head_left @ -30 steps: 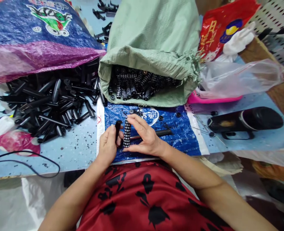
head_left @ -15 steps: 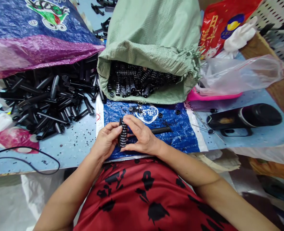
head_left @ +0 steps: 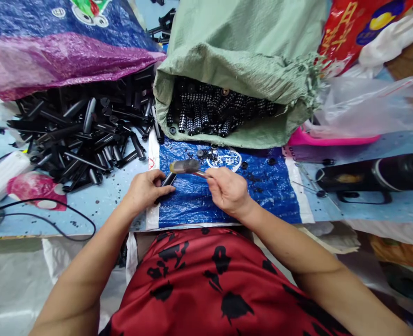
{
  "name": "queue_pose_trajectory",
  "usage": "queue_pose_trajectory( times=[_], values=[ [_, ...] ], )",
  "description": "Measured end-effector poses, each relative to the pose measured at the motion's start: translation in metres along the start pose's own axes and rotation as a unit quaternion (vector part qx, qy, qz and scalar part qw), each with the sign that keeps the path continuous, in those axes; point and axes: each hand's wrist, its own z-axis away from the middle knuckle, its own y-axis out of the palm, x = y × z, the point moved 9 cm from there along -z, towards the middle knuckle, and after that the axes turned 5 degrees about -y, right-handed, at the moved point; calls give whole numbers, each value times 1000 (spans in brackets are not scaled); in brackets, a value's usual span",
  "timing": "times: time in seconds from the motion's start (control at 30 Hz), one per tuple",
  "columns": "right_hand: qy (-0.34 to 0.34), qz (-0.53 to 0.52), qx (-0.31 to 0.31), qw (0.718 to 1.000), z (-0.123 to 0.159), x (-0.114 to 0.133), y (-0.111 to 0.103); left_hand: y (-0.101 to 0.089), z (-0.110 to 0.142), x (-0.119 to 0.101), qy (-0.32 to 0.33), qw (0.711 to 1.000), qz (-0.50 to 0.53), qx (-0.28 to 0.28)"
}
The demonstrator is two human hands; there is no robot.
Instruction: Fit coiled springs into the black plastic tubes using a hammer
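Note:
My right hand (head_left: pixel 229 191) is closed around the handle of a small hammer (head_left: pixel 185 166), which is smeared by motion. Its dark head, yellowish at the left end, is raised over the blue sheet (head_left: pixel 206 205). Beneath it, my left hand (head_left: pixel 145 190) pinches a slim black tube-like piece (head_left: pixel 169 179) that slants up to the right; the fingers cover its lower part. Whether the hammer head touches this piece, I cannot tell. Black rollers printed with white characters (head_left: pixel 197 116) fill the mouth of the green woven sack (head_left: pixel 230 60) beyond my hands.
A heap of black plastic pieces (head_left: pixel 84 135) spills from a blue and purple bag (head_left: pixel 87 60) on the left. Small black discs (head_left: pixel 271 161) are scattered over the sheet. On the right lie a black flask (head_left: pixel 370 172) and a pink tray (head_left: pixel 335 139). A black cable (head_left: pixel 84 233) loops at front left.
The character-printed roller has come together with the black piece in my left hand, and its characters no longer show. My right hand has let go and picked up the hammer from the sheet.

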Motion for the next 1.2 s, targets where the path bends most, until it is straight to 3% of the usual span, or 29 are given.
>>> queue_pose_trajectory(
  times=[0.1, 0.27, 0.43, 0.57, 0.6, 0.7, 0.73, 0.77, 0.8, 0.87, 0.93, 0.97, 1.03, 1.1, 1.13, 1.2],
  values=[
    [7, 28, 91, 995, -7, 2, 20, 1, -5, 0, -5, 1000, 14, 5],
    [-91, -70, 34, 993, -5, 35, 8, -1, -13, -3, 9, 1000, -3, 26],
    [-129, -47, 167, 976, 6, 55, 42, 9, -19, -12, -8, 998, -57, 32],
    [-163, -66, 175, 969, 15, 50, 38, -19, 5, -16, -3, 988, -155, -6],
    [-160, -72, 162, 971, 17, 43, 33, -30, 18, -12, 0, 986, -164, 10],
    [-99, -61, 115, 986, 21, 12, 19, -46, 63, 20, -19, 966, -129, 222],
    [-74, -53, 109, 990, 22, 3, 19, -56, 72, 30, -36, 961, -116, 249],
    [-53, -48, 110, 991, 23, -3, 20, -70, 73, 35, -44, 969, -105, 219],
    [-41, -47, 118, 991, 22, -6, 23, -85, 66, 36, -49, 982, -97, 152],
    [-39, -59, 136, 988, 16, -6, 30, -112, 45, 27, -60, 991, -115, -36],
    [-25, -73, 132, 988, 3, -12, 30, -121, 24, 5, -76, 961, -190, -185],
    [4, -70, 112, 991, -7, -21, 24, -118, 11, -8, -88, 942, -239, -217],
    [113, -26, 40, 992, -26, -58, 2, -107, -17, -25, -112, 916, -319, -217],
    [239, 52, -23, 969, -40, -101, -23, -99, -38, -31, -131, 908, -350, -189],
    [286, 88, -27, 954, -47, -121, -31, -98, -45, -31, -138, 908, -353, -180],
    [339, 128, 24, 932, -59, -152, -31, -99, -51, -27, -150, 908, -351, -173]
  ],
)
